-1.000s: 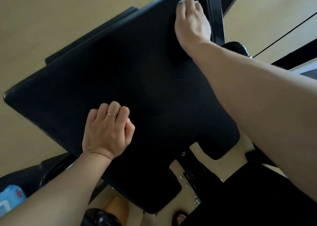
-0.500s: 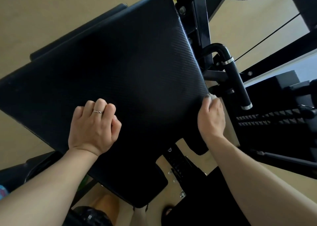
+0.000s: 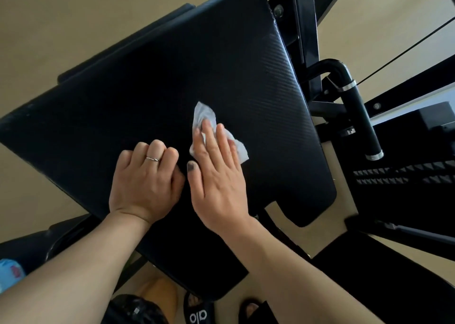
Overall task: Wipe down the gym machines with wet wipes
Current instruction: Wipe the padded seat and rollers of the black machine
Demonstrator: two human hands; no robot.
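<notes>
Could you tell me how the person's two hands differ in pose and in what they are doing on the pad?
The right hand lies flat with straight fingers; the left hand is curled into a fist. The right hand presses a white wipe; the left hand holds nothing and wears a ring. Both rest on the black pad.

left hand (image 3: pixel 145 181) rests as a curled fist, holding nothing; right hand (image 3: pixel 216 176) lies flat beside it, fingers (image 3: pixel 209 136) straight, pressing down.
</notes>
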